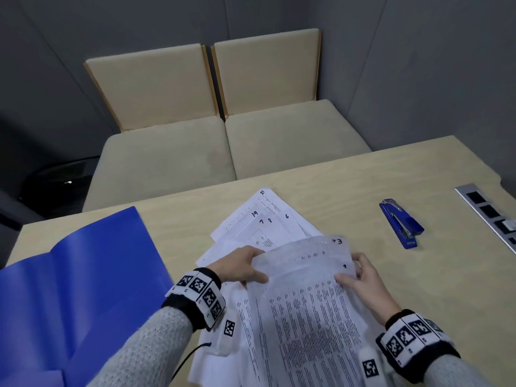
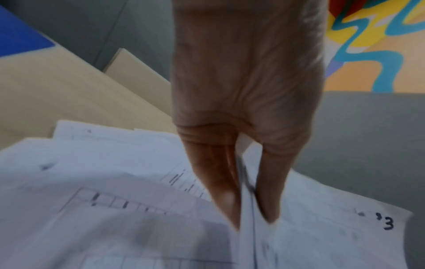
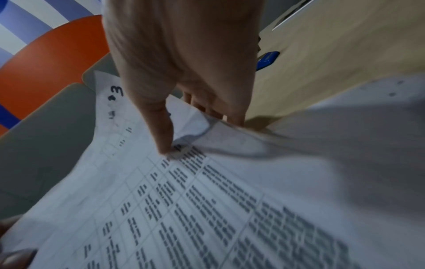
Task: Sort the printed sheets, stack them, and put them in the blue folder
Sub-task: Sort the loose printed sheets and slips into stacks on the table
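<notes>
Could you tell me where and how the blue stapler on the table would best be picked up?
Grip the blue stapler across its long narrow sides near the middle, coming from above. It lies flat on the table, clear of the sheets, so probably nothing blocks a top-down pinch.

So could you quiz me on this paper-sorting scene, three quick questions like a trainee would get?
1. True or false: the blue folder lies open on the table, to the left of the sheets.
2. Which handwritten number marks the top corner of the sheet held by both the left hand and the right hand? A) 3 B) 12 C) 40
3. Fill in: the blue object lying to the right of the sheets is a ______.

Key: 1 true; 2 A; 3 stapler.
</notes>
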A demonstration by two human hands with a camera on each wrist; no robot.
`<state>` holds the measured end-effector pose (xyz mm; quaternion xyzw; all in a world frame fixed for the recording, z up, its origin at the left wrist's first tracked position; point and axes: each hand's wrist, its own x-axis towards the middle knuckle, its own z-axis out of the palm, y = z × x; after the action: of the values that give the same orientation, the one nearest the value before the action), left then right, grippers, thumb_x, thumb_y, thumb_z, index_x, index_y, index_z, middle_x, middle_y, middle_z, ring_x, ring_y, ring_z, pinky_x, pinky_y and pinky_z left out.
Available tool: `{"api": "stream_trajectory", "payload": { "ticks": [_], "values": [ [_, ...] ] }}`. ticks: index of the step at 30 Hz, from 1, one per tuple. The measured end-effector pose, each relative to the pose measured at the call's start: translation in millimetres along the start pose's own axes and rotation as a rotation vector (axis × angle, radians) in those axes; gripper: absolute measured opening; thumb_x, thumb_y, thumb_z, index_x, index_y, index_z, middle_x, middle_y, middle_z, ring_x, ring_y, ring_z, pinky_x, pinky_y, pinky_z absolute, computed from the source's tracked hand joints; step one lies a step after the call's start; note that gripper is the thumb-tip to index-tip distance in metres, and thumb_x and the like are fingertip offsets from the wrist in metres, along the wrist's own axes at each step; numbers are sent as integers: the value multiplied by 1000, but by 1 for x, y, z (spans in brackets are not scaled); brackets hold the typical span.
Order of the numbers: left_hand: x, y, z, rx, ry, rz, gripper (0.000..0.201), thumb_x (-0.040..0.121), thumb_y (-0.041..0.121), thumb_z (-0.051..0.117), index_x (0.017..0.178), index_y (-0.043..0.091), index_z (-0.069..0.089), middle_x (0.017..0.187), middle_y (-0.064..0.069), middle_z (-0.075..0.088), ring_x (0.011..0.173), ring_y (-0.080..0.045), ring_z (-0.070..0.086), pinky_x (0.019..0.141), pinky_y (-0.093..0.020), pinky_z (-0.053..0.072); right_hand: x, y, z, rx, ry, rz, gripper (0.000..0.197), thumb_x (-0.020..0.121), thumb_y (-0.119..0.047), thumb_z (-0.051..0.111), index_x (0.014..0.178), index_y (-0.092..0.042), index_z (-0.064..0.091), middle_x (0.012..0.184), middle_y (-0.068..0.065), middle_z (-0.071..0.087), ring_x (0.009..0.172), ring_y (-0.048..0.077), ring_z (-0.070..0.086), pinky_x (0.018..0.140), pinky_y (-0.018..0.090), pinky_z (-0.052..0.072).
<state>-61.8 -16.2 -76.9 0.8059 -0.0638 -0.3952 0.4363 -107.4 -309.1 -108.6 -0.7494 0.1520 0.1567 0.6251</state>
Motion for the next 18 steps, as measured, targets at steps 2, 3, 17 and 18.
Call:
{"api": "stream_trajectory", "payload": {
  "ticks": [2, 3, 17, 18],
  "values": [
    [3, -3, 2, -58, 182, 39, 17, 80, 14, 74, 94, 11, 65, 77, 0, 66, 58, -9, 61, 50, -24, 49, 0, -2, -1, 22, -57, 83, 60, 76, 6, 71, 122, -13, 39, 109, 8, 62, 93, 21, 65, 70, 27, 56],
    [2, -3, 3, -130, 293, 65, 16, 79, 17, 75, 89, 11, 64, 71, 2, 62, 56, -10, 57, 49, -24, 46, -2, -7, 0, 43, -69, 102, 57, 76, 8, 70, 123, -10, 42, 108, 7, 63, 91, 18, 66, 67, 23, 55],
    [-26, 96, -5, -317, 1113, 643, 20, 97, 17, 45, 115, 25, 38, 106, -2, 59, 92, -17, 58, 76, -31, 47, -4, -178, 24, 445, 169, -472, 34, 84, -7, 66, 112, -25, 58, 115, -3, 67, 107, 13, 64, 90, 28, 52],
    [-22, 91, 0, -321, 1122, 635, 25, 96, 17, 46, 116, 27, 36, 111, -1, 58, 97, -15, 58, 79, -29, 48, -2, -175, 29, 431, 146, -466, 38, 83, -8, 67, 114, -25, 55, 119, -1, 64, 110, 13, 62, 94, 31, 49]
  ]
}}
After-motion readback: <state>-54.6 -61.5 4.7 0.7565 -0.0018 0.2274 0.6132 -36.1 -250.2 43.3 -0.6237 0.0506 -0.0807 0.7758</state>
